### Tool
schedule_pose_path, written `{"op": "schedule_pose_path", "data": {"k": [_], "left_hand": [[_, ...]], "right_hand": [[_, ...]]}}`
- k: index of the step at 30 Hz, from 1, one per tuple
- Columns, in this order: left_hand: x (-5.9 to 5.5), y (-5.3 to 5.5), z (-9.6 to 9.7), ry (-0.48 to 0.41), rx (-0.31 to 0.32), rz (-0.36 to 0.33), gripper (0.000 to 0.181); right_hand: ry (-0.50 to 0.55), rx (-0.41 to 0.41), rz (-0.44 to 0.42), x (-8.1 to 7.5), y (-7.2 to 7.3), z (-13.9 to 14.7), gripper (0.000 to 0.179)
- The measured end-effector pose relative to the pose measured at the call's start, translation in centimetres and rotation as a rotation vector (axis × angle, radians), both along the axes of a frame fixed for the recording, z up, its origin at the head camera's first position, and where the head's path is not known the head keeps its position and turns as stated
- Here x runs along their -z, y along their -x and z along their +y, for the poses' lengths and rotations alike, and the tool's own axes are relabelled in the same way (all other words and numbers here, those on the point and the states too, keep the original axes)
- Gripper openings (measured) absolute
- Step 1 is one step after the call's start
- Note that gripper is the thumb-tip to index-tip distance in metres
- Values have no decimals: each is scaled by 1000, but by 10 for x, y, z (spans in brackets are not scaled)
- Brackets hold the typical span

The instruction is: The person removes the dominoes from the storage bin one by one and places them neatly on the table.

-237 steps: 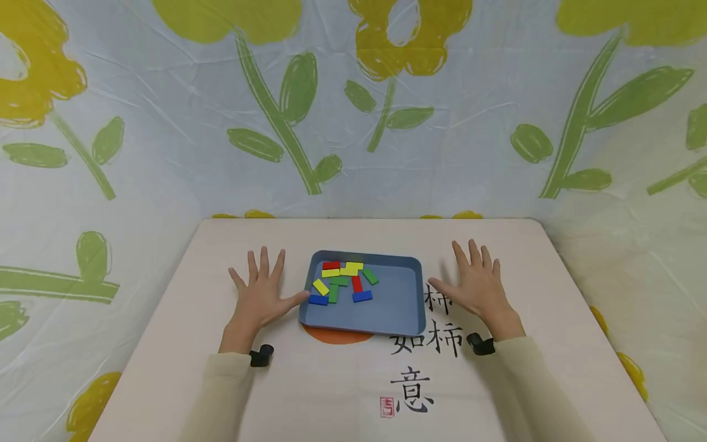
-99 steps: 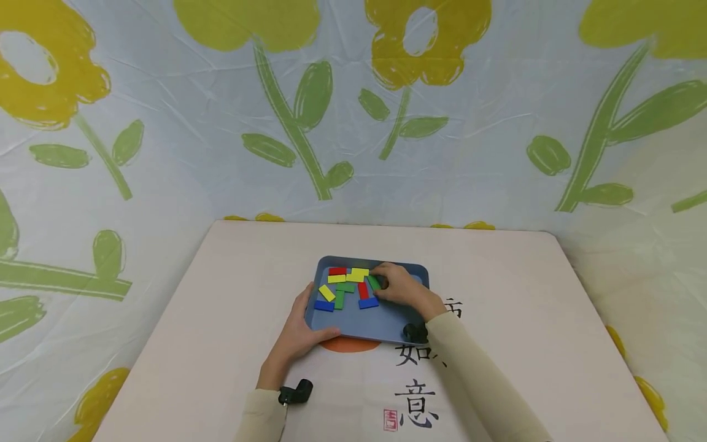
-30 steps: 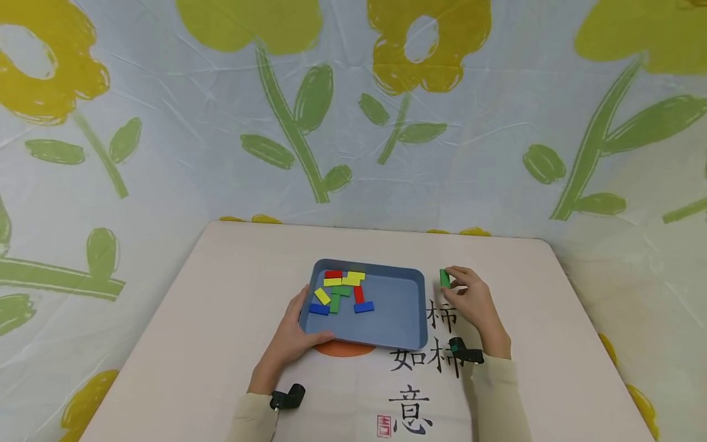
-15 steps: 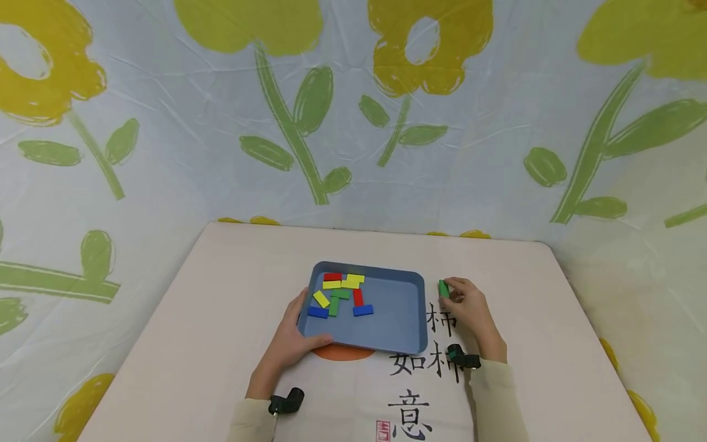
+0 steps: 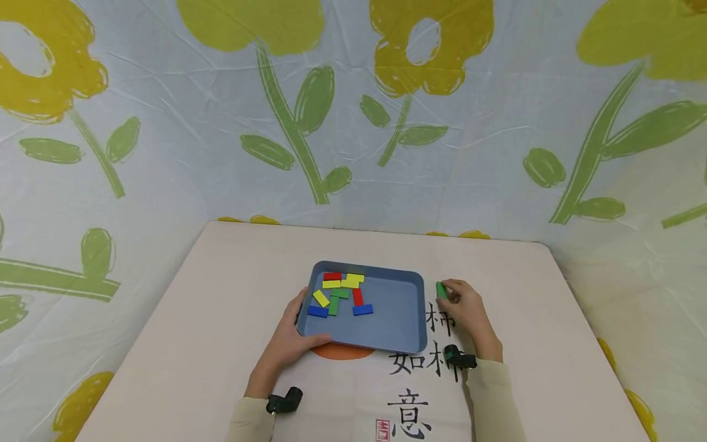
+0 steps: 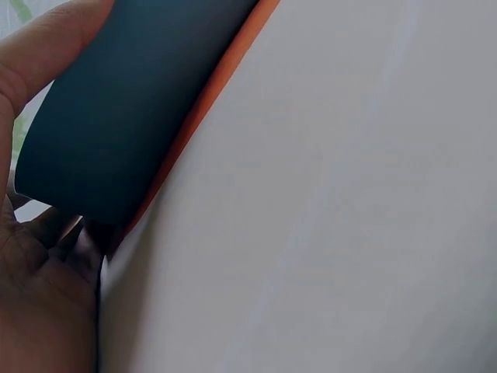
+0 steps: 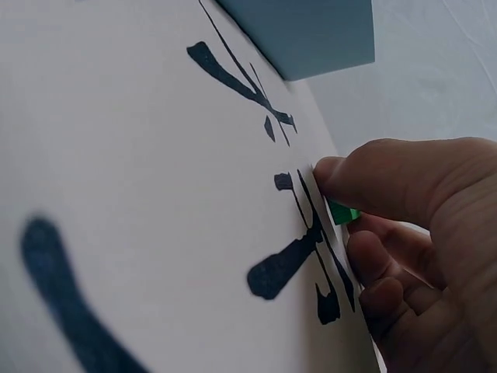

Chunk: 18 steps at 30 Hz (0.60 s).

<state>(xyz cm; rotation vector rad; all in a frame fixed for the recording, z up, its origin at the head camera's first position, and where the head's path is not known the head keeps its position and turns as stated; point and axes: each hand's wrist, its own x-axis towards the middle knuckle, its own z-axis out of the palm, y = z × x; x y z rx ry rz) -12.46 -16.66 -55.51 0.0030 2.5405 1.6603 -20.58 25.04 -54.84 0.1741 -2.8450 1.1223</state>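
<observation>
A blue-grey tray (image 5: 394,319) lies on the table, with several red, yellow, green and blue rectangular blocks in its left half. My left hand (image 5: 288,336) grips its front-left corner, thumb along the front wall and fingers at the left side; the left wrist view shows the tray wall (image 6: 116,109) between thumb and fingers. Right of the tray, my right hand (image 5: 468,309) pinches a green block (image 5: 440,290) between thumb and fingers, low at the tabletop. In the right wrist view the green block (image 7: 342,214) is mostly hidden by the thumb.
Black brush-written characters (image 5: 410,412), a red seal mark (image 5: 382,430) and part of an orange disc (image 5: 342,352) are printed on the pale tabletop. A flower-patterned cloth (image 5: 364,184) hangs behind and at both sides.
The right hand first moved from open into the tray, took a green block there and carried it out to the right. Lately it has shifted slightly nearer and left. The left hand came to the tray corner.
</observation>
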Motion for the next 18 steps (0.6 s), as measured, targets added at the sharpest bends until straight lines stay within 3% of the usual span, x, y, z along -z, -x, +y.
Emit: {"op": "schedule_pose_path", "data": {"k": [18], "left_hand": [[-1,0,-1,-26,16,8,115]], "right_hand": [[-16,0,-7,-1,0,0,47]]}}
